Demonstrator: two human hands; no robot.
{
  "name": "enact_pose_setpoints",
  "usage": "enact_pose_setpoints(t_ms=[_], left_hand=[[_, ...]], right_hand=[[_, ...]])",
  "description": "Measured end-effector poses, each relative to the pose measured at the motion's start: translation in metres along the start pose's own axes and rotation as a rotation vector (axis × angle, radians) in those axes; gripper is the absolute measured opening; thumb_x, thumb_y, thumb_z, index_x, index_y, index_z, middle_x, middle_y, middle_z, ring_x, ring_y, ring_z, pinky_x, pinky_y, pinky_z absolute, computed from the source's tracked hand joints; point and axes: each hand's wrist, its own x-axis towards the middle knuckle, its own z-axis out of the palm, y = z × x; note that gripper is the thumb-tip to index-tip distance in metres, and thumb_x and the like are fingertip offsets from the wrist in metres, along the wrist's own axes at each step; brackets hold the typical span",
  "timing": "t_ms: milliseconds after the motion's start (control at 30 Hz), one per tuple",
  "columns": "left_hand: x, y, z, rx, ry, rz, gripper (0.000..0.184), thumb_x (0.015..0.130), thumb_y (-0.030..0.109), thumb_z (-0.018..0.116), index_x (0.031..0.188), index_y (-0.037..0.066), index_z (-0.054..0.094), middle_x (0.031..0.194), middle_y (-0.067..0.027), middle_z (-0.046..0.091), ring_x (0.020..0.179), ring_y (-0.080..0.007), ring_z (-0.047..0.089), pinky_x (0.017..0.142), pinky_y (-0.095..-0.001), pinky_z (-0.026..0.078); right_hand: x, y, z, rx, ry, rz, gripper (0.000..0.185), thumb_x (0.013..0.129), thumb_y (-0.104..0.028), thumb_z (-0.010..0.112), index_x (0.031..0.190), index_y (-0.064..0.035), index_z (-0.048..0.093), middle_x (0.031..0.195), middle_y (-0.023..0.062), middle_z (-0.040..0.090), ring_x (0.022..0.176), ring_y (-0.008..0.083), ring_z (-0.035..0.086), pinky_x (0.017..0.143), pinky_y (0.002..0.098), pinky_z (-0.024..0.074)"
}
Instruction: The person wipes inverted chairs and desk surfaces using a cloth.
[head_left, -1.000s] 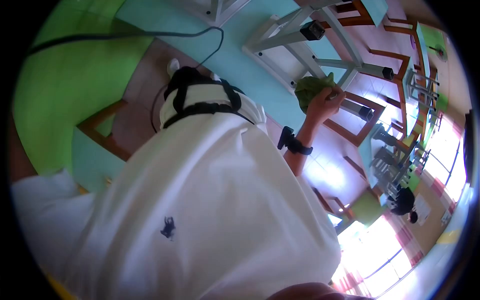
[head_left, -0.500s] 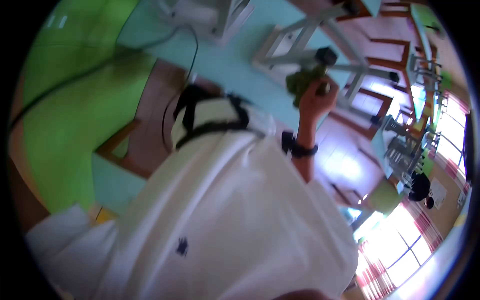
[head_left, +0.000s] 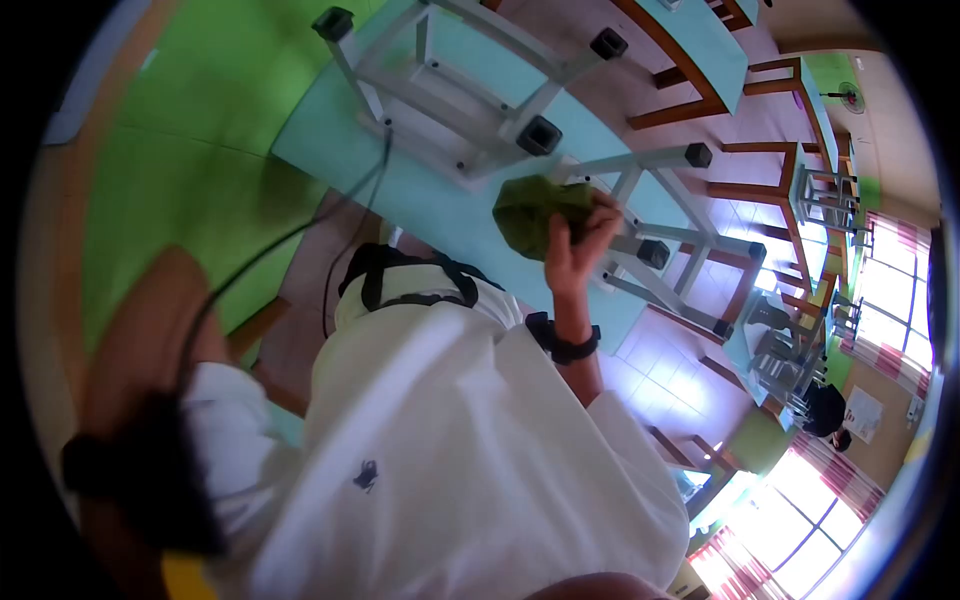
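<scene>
At far left, before a bright green surface, the person's left arm bends back beyond a black wristband; its hand is dark at the picture's edge, and whether those fingers are open or closed cannot be told. A thin black cable crosses the view nearby.

In the middle, a pale-grey metal stool lies upturned on a light-blue table, black-capped feet raised. Just beside it is a crumpled olive-green cloth, between this stool and another. The right hand grips it, thumb pressed against the folds, fingers curled around. Contact with either frame cannot be made out, and nothing visible marks any part as finished or remaining. Both sets of legs crowd the hand and would probably hamper its reach.

Right of it stands the second upturned grey stool; beyond are brown-framed tables, another person and bright windows.
</scene>
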Motion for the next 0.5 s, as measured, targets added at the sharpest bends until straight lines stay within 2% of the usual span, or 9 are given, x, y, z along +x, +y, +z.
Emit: enact_pose_setpoints(t_ms=[100,133,200,233,300,333,433,467,500], left_hand=[[-0.023,-0.004,-0.002,-0.161,0.048,-0.1,0.012,0.089,0.01,0.054,0.096,0.002,0.05,0.102,-0.0115,0.055,0.099,-0.025,0.055,0.091,-0.0383,0.045],[-0.048,-0.01,0.002,-0.12,-0.014,-0.236,0.018,0.087,0.011,0.058,0.1,0.001,0.049,0.101,-0.0126,0.054,0.097,-0.0264,0.054,0.089,-0.0391,0.045],[-0.129,-0.016,0.013,-0.051,-0.287,-0.6,0.032,0.083,0.014,0.065,0.107,0.001,0.048,0.099,-0.0149,0.054,0.093,-0.0291,0.053,0.085,-0.0409,0.044],[-0.166,-0.016,0.018,-0.033,-0.462,-0.774,0.04,0.081,0.015,0.068,0.111,0.001,0.048,0.098,-0.016,0.053,0.091,-0.0305,0.053,0.083,-0.0418,0.044],[-0.222,-0.009,0.018,-0.068,-0.811,-1.072,0.054,0.076,0.018,0.075,0.119,0.0,0.047,0.096,-0.0182,0.053,0.087,-0.0333,0.052,0.078,-0.0435,0.043],[-0.239,-0.006,0.014,-0.145,-1.045,-1.273,0.064,0.074,0.018,0.076,0.126,0.003,0.041,0.106,-0.0184,0.052,0.092,-0.0325,0.055,0.077,-0.0391,0.046],[-0.293,-0.003,-0.001,-0.225,-1.144,-1.3,0.058,0.074,0.014,0.074,0.123,0.007,0.043,0.114,-0.0193,0.053,0.097,-0.0355,0.058,0.077,-0.0408,0.048],[-0.306,-0.009,-0.005,-0.235,-1.15,-1.296,0.058,0.074,0.014,0.074,0.123,0.007,0.043,0.114,-0.0193,0.053,0.097,-0.0355,0.058,0.077,-0.0408,0.048],[-0.316,-0.014,-0.008,-0.321,-1.309,-1.496,0.056,0.074,0.012,0.073,0.121,0.009,0.043,0.118,-0.0195,0.052,0.1,-0.0369,0.057,0.078,-0.0424,0.048]], right_hand=[[0.011,-0.014,0.015,0.359,0.094,0.059,0.026,0.072,0.005,0.056,0.086,-0.0036,0.037,0.099,0.0136,0.049,0.084,0.0228,0.048,0.082,0.0326,0.0405],[0.008,-0.012,0.021,0.312,-0.079,0.116,0.027,0.069,0.007,0.054,0.086,-0.0033,0.036,0.096,0.0125,0.048,0.083,0.0228,0.048,0.08,0.0324,0.041],[-0.003,-0.03,0.034,0.137,-0.361,0.279,0.029,0.066,0.009,0.053,0.085,-0.0034,0.035,0.091,0.0121,0.047,0.078,0.0243,0.048,0.072,0.0323,0.0422],[-0.009,-0.027,0.042,0.033,-0.391,0.07,0.031,0.065,0.009,0.055,0.085,-0.0041,0.036,0.089,0.013,0.047,0.074,0.0273,0.047,0.066,0.0325,0.0421],[-0.014,-0.033,0.054,0.049,-0.388,0.003,0.031,0.064,0.01,0.056,0.083,-0.0047,0.036,0.089,0.0139,0.048,0.074,0.0301,0.047,0.066,0.0323,0.0419],[-0.013,-0.036,0.059,0.051,-0.382,0.005,0.031,0.064,0.01,0.056,0.083,-0.0047,0.036,0.089,0.0139,0.048,0.074,0.0301,0.047,0.066,0.0323,0.0419],[-0.01,-0.058,0.077,0.038,-0.334,0.113,0.032,0.067,0.01,0.06,0.082,-0.0045,0.037,0.093,0.0141,0.049,0.078,0.031,0.049,0.069,0.0333,0.0436],[-0.008,-0.066,0.088,0.094,-0.432,0.024,0.031,0.069,0.01,0.062,0.081,-0.0044,0.037,0.096,0.0143,0.049,0.081,0.0305,0.05,0.071,0.0339,0.0443],[-0.01,-0.073,0.096,0.147,-0.527,-0.063,0.031,0.071,0.01,0.064,0.081,-0.0043,0.038,0.099,0.0146,0.05,0.084,0.0301,0.051,0.072,0.0344,0.045]])
